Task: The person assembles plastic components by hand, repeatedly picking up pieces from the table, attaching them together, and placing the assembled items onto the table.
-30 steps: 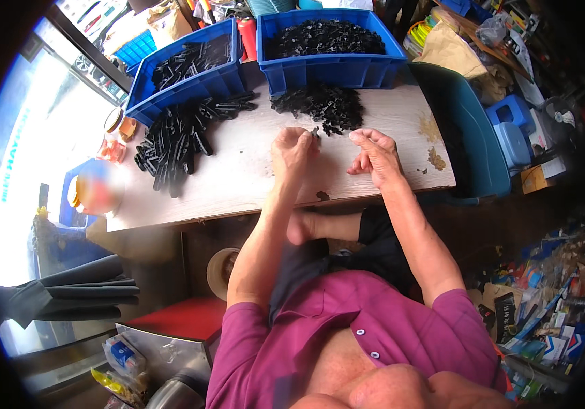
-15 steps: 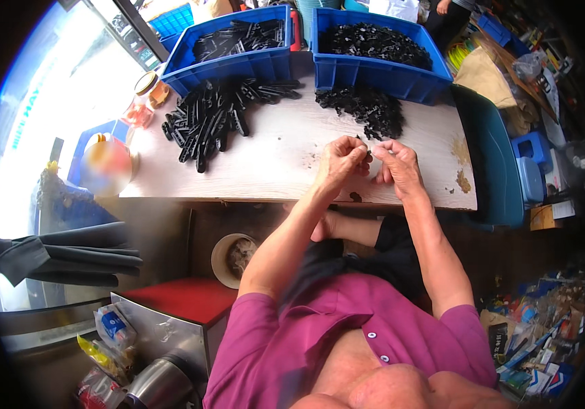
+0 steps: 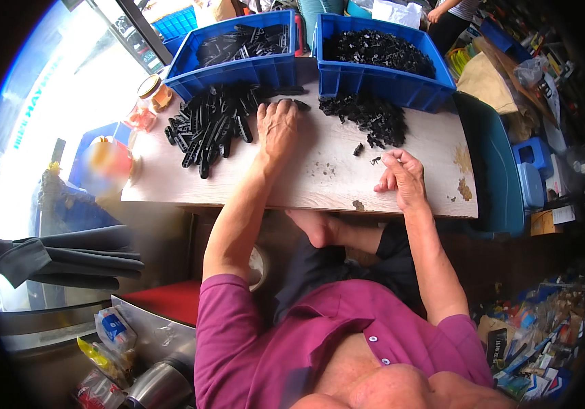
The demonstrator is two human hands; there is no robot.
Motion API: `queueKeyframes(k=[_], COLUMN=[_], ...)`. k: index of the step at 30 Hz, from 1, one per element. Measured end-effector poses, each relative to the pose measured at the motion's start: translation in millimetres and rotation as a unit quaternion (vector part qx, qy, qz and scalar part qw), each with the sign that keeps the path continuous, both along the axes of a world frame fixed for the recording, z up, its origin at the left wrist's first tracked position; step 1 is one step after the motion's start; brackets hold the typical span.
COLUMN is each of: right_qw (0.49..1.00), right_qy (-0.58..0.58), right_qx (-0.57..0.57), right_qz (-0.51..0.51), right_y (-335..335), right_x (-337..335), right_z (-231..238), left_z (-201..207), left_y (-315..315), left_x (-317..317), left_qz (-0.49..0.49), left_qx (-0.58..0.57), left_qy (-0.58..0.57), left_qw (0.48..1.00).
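Observation:
My left hand [image 3: 277,129] reaches across the table to the right edge of a loose pile of long black plastic pieces [image 3: 207,129]. Its fingers curl down over one long black plastic piece [image 3: 301,105], whose end juts out beside them; the fingertips are hidden. Nearer to me, my right hand [image 3: 405,180] is closed, thumb against the bent forefinger, with a small black plastic clip [image 3: 376,161] at the fingertips. Another small dark piece [image 3: 358,149] lies on the tabletop just beyond it. A heap of small black plastic parts [image 3: 374,123] spreads beyond my right hand.
Two blue bins stand at the back: the left bin [image 3: 234,73] holds long black pieces, the right bin [image 3: 388,83] small ones. Jars [image 3: 149,88] and a blurred tub [image 3: 112,163] line the table's left side. A teal container [image 3: 490,170] flanks the right edge.
My hands were together over the table's front; now they are apart. The left has gone forward and left to the long pieces, while the right has shifted slightly nearer and to the right.

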State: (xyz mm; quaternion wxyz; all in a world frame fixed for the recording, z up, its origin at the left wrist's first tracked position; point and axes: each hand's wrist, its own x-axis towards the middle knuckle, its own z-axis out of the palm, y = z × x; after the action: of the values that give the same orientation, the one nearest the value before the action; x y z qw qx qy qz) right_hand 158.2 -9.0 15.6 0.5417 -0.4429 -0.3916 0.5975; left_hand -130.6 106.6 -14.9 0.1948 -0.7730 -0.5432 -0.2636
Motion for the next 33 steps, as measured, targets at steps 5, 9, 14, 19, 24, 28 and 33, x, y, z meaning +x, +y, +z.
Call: queueKeyframes(k=[5, 9, 14, 19, 24, 28, 33], right_qw=[1.0, 1.0, 1.0, 1.0, 1.0, 0.999, 0.997], right_qy=[-0.006, 0.002, 0.006, 0.007, -0.003, 0.005, 0.031], right_qx=[0.004, 0.012, 0.016, 0.011, 0.019, 0.018, 0.045], right_qz=[-0.002, 0.001, -0.005, -0.012, -0.022, -0.028, -0.049], right_y=[1, 0, -1, -1, 0, -2, -6], right_x=[4, 2, 1, 1, 2, 2, 1], right_z=[-3, -6, -5, -4, -4, -4, -3], left_z=[16, 16, 9, 8, 7, 20, 16], left_y=[-30, -31, -16, -18, -23, -41, -84], left_x=[15, 14, 13, 18, 17, 31, 71], left_qz=[-0.038, -0.036, -0.036, -0.042, -0.031, -0.061, -0.213], left_qx=[-0.01, -0.008, -0.012, -0.112, 0.024, 0.066, -0.216], left_qy=[-0.052, -0.062, -0.059, -0.094, -0.126, -0.163, -0.704], left_qw=[0.998, 0.997, 0.998, 0.988, 0.991, 0.982, 0.642])
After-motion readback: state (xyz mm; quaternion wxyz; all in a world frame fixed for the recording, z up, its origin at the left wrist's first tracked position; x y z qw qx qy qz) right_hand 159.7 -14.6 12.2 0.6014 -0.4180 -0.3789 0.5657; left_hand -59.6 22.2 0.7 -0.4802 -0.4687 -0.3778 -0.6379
